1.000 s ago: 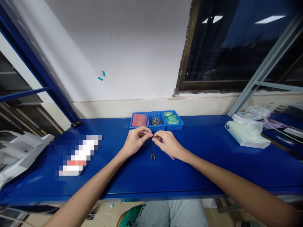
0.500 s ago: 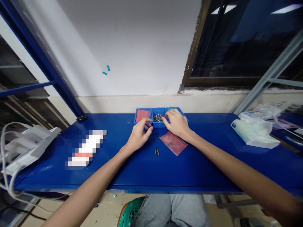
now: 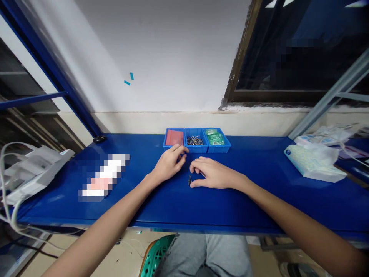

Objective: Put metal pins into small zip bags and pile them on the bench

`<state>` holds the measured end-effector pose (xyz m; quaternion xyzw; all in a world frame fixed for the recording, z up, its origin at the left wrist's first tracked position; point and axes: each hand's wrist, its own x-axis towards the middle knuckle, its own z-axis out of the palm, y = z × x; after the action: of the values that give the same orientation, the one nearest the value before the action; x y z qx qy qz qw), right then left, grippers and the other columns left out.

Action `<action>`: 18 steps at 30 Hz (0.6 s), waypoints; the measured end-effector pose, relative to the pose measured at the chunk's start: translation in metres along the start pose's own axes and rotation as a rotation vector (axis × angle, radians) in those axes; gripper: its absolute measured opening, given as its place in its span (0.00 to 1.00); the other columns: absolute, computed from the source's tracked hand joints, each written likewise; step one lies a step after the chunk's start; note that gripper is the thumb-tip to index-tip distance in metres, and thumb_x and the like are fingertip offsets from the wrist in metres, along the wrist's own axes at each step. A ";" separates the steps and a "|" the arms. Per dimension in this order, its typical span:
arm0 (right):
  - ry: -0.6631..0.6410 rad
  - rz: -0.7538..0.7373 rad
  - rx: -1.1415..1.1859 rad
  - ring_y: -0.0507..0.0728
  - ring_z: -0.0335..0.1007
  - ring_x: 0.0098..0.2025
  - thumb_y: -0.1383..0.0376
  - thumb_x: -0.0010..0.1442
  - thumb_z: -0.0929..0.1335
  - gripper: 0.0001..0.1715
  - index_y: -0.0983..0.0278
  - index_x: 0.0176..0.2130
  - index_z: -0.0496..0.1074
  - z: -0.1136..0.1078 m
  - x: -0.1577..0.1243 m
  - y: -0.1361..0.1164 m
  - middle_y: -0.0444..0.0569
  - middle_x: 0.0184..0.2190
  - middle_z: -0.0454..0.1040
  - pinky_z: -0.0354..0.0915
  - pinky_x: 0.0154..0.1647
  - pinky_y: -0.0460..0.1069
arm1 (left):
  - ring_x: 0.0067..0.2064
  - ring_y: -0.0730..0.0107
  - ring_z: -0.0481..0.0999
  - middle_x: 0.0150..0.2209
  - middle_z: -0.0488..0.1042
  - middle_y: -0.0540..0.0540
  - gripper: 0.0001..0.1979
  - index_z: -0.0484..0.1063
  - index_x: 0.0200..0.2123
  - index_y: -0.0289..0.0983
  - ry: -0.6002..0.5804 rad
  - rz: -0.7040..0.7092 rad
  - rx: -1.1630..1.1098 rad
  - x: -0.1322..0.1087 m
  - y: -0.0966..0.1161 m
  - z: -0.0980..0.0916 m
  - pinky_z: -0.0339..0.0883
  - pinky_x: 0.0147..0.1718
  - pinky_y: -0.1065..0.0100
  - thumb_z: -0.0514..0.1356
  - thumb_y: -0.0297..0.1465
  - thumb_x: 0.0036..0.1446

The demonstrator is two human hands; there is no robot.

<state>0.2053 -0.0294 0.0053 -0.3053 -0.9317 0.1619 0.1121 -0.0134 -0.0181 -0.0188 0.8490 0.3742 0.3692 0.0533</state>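
Note:
My right hand [image 3: 215, 174] is low over the blue table, fingers and thumb apart around small metal rivets [image 3: 189, 181] lying there. I see nothing gripped in it. The red zip bag is almost wholly hidden beneath this hand. My left hand [image 3: 170, 162] rests in front of the left bin, its fingers loosely curled and the thumb apart, with nothing visible in it. Behind the hands stand three joined blue bins: the left one holds red plastic bags [image 3: 174, 137], the middle bin [image 3: 196, 150] holds many loose rivets [image 3: 195, 141], and the right one holds green packets [image 3: 215, 137].
A tissue pack [image 3: 314, 161] lies at the right of the table [image 3: 161, 207]. On the left are white power adapters with cables [image 3: 40, 165] and a blurred-out flat object [image 3: 105, 177]. A wall [image 3: 173, 77] rises behind the bins.
My right hand has moved from the middle and right bins down toward me, to the rivets on the table, covering the red bag. My left hand has barely moved.

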 end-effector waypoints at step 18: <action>0.012 -0.113 -0.043 0.59 0.66 0.46 0.55 0.60 0.73 0.14 0.62 0.41 0.74 0.005 0.001 0.003 0.49 0.40 0.73 0.61 0.46 0.52 | 0.39 0.65 0.75 0.41 0.73 0.44 0.09 0.72 0.44 0.38 -0.176 0.001 0.093 0.000 -0.004 -0.003 0.68 0.41 0.65 0.54 0.25 0.65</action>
<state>0.2044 -0.0282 -0.0004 -0.2554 -0.9500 0.1333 0.1201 -0.0173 -0.0156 -0.0182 0.8799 0.3845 0.2754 0.0462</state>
